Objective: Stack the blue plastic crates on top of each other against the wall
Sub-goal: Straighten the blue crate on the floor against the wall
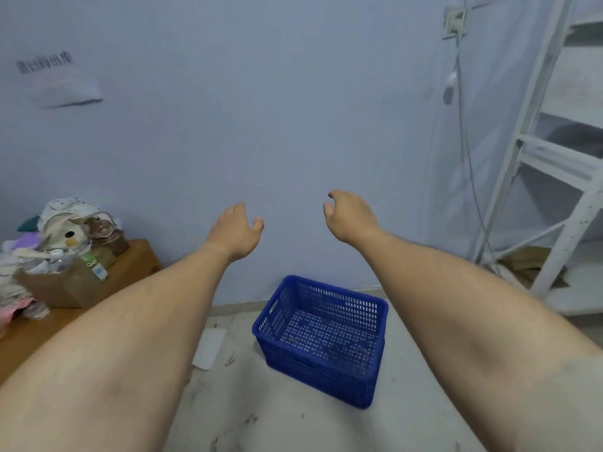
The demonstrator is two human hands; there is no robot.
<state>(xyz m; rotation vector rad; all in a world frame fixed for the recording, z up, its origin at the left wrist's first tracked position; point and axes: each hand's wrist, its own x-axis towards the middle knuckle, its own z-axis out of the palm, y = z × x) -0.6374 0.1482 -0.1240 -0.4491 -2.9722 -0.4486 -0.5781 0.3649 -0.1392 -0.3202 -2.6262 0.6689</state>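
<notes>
One blue plastic crate (321,340) stands on the floor close to the pale wall (261,125), its open top up and nothing inside. My left hand (236,231) and my right hand (350,216) are both stretched out in front of me, raised above the crate, with the wall behind them. Both hands hold nothing, and their fingers are loosely curled and apart. No other crate is in view.
A wooden table (130,272) at the left carries a cardboard box (65,285) and a heap of cloth and soft toys. A white metal rack (561,177) stands at the right, with a cable hanging beside it. A white sheet (210,349) lies on the floor left of the crate.
</notes>
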